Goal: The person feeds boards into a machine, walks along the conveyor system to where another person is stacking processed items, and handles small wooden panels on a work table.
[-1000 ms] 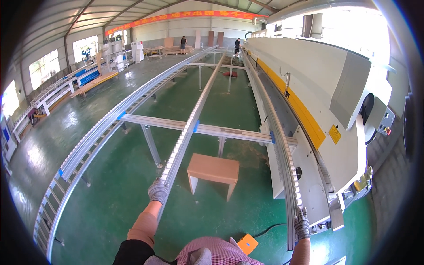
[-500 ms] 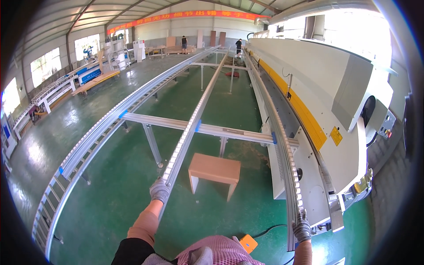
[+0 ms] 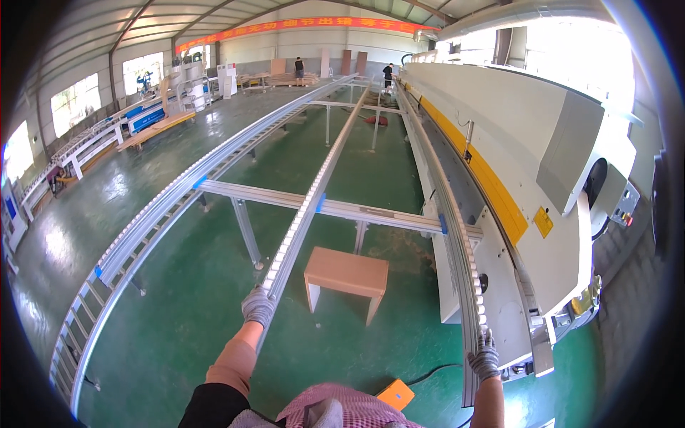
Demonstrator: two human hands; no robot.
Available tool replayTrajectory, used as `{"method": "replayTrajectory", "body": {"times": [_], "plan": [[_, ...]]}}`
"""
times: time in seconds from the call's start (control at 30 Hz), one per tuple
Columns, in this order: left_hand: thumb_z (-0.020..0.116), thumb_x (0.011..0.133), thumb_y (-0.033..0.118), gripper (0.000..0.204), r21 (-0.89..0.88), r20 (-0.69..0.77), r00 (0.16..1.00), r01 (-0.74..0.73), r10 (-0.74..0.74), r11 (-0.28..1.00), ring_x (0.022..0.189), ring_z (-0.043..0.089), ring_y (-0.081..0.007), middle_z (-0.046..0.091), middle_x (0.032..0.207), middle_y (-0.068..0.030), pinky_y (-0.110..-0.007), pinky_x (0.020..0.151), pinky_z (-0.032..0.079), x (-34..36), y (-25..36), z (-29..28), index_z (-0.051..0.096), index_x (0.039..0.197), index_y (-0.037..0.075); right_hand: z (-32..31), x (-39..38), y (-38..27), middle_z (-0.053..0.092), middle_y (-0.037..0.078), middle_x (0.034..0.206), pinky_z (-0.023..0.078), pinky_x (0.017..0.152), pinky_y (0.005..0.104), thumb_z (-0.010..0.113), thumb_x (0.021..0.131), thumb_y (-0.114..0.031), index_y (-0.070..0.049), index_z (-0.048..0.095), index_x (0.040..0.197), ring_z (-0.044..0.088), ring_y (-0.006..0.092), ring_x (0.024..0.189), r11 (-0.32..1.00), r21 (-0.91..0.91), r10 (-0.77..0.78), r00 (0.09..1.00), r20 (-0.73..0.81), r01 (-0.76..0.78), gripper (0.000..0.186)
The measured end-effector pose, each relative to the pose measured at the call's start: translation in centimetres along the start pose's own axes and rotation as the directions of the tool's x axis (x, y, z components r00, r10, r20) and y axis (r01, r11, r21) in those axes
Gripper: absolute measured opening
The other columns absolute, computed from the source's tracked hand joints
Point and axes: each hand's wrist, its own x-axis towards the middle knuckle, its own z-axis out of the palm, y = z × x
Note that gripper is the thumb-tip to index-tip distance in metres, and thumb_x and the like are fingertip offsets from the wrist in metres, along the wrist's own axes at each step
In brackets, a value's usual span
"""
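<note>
Contact noted: gloved left hand (image 3: 258, 307) on the middle roller rail (image 3: 305, 216), fingers bent over it; gloved right hand (image 3: 485, 359) on the right roller rail (image 3: 457, 235), fingers pointing forward. Closure of either grip cannot be determined. Brown stool (image 3: 347, 271) stands on green floor (image 3: 193, 299) between the rails.

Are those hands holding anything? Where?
Left hand touches the middle roller rail, right hand the right roller rail, both at the near end; whether gripped is unclear.
</note>
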Motion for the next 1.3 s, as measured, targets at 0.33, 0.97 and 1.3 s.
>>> {"method": "replayTrajectory", "body": {"times": [0.33, 0.97, 1.3], "plan": [[0.061, 0.086, 0.04, 0.059, -0.019, 0.022, 1.0, 0.016, -0.016, 1.0, 0.111, 0.063, -0.0349, 0.062, 0.125, -0.0203, -0.041, 0.098, 0.049, 0.1, -0.2, -0.6, 0.054, 0.13, 0.002, -0.4, -5.4, 0.5, 0.016, 0.028, 0.157, 0.025, 0.118, 0.0427, 0.067, 0.078, -0.025, -0.008, 0.017, 0.154, 0.024, 0.0458, 0.142, 0.995, 0.094, -0.035, 0.999, 0.026, 0.032, 0.093], [0.062, 0.085, 0.04, 0.057, 0.011, 0.052, 0.998, 0.044, -0.045, 0.999, 0.11, 0.063, -0.0341, 0.063, 0.123, -0.0183, -0.04, 0.097, 0.05, -0.2, 0.6, -1.2, 0.055, 0.129, 0.004, 0.8, 4.7, -0.2, 0.023, 0.023, 0.157, 0.03, 0.116, 0.0392, 0.067, 0.082, -0.027, -0.008, 0.024, 0.153, 0.03, 0.039, 0.141, 0.982, 0.181, 0.056, 0.997, -0.056, -0.045, 0.085], [0.06, 0.086, 0.04, 0.058, -0.021, 0.017, 1.0, 0.008, -0.007, 1.0, 0.112, 0.062, -0.0344, 0.062, 0.124, -0.0197, -0.04, 0.099, 0.048, 0.4, -0.1, -0.3, 0.054, 0.13, 0.002, 0.4, 0.6, -0.2, 0.022, 0.027, 0.156, 0.028, 0.116, 0.041, 0.067, 0.081, -0.025, -0.006, 0.024, 0.152, 0.028, 0.0421, 0.141, 0.979, 0.202, 0.047, 0.997, -0.061, -0.034, 0.085]]}}
